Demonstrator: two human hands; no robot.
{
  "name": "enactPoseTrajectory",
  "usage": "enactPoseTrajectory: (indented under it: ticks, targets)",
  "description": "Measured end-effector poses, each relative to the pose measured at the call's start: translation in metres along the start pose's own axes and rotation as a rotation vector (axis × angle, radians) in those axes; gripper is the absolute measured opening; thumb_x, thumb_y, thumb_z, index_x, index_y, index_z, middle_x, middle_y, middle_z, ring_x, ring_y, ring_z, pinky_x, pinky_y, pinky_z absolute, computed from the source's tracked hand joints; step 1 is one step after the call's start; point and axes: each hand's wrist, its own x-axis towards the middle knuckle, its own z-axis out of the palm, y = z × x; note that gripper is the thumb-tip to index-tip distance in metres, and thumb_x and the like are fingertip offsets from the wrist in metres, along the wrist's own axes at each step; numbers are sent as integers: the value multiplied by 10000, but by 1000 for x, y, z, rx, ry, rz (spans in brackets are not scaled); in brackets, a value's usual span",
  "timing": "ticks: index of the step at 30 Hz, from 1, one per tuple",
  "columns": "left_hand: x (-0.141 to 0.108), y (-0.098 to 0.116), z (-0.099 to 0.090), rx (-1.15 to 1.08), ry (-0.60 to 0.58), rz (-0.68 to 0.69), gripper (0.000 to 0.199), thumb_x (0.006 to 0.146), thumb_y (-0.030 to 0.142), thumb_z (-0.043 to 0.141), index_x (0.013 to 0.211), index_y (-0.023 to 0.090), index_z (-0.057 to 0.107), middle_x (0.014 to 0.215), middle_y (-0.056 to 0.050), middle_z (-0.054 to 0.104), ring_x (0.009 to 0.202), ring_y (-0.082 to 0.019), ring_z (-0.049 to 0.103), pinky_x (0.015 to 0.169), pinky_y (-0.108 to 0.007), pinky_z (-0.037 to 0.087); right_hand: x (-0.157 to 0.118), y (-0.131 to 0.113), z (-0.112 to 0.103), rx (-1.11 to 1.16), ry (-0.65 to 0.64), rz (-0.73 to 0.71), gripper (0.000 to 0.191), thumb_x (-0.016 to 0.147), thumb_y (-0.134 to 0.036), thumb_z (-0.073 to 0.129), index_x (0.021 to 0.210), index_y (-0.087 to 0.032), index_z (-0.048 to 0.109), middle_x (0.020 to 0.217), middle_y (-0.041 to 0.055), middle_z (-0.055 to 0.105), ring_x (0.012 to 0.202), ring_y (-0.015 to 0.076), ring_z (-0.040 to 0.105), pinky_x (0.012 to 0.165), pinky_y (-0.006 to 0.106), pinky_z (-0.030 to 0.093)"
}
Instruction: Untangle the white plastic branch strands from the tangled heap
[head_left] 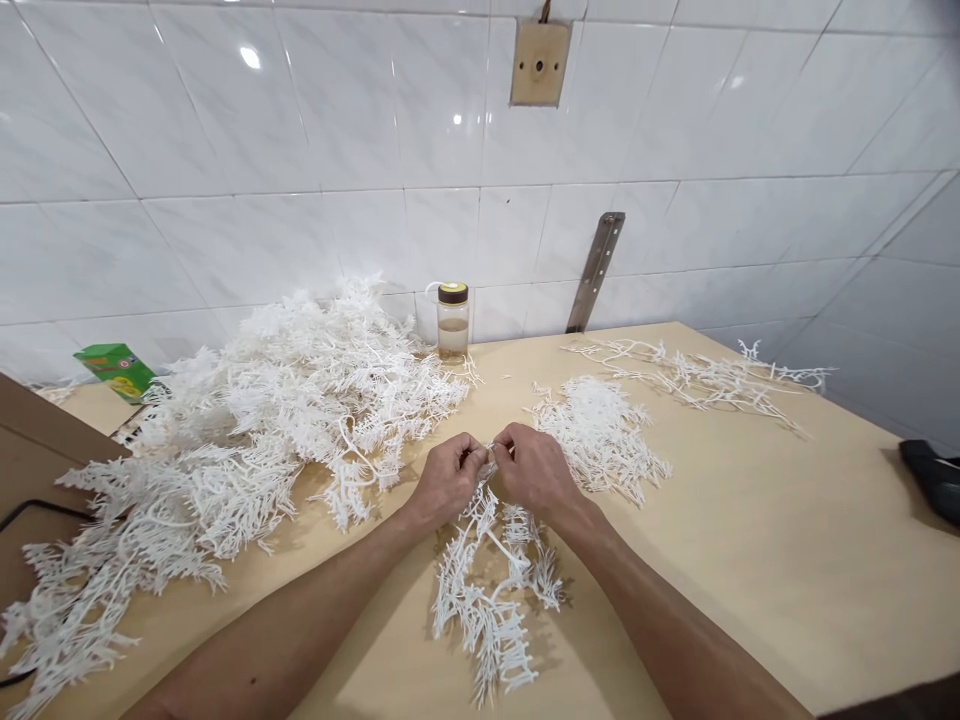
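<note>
A white branched plastic piece (487, 590) hangs down from between my hands toward the near side of the table. My left hand (452, 475) is closed, its thumb and fingers pinching the upper end of this piece. Right beside it, my right hand (531, 468) is closed on the same end, fingertips nearly touching those of the left. What lies between the fingertips is small and partly hidden. Just beyond my right hand is a heap of small white loose bits (600, 430). A large pile of white branched pieces (285, 400) spreads over the left side.
Bare thin white stems (697, 380) lie at the back right of the wooden table (750, 520). A bottle with liquid (452, 325) and a metal strip (596, 270) stand by the tiled wall. A green box (116, 370) is far left, a black object (934, 480) far right.
</note>
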Motion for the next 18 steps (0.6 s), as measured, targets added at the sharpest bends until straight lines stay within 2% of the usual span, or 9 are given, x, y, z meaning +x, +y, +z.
enactPoseTrajectory:
  ticks: [3,8,10,14,18]
  targets:
    - [-1,2,-1,21,-1,-1,208,840,283,523,662,176,513,596,41,455,577,-105,386,565,-238,329,-1,-2,-2,38,-9,32,171,911,-206,488,787,-184,605,779,51,676,701,170,587,630,266,364]
    - [-3,4,-3,55,-4,4,202,845,261,516,662,175,515,608,31,476,589,-113,411,570,-242,330,-2,-4,0,-79,24,-67,209,928,-178,442,783,-175,592,778,71,662,640,160,557,592,269,349]
    - [-5,5,-3,66,-6,38,190,844,243,515,667,175,516,605,31,470,587,-112,406,571,-241,328,2,6,0,-86,49,-40,222,930,-174,423,790,-173,596,758,70,663,625,157,557,591,268,357]
    - [-9,6,1,81,-21,151,174,864,248,529,707,175,548,621,24,491,593,-114,421,590,-245,348,14,46,-9,-156,167,116,212,889,-169,443,762,-177,612,737,75,672,631,169,569,611,281,370]
    - [-9,3,1,125,20,230,168,882,245,530,741,177,590,696,-11,561,642,-129,478,636,-259,382,21,71,-21,-51,278,233,145,841,-246,510,787,-198,636,740,50,700,632,183,591,672,311,423]
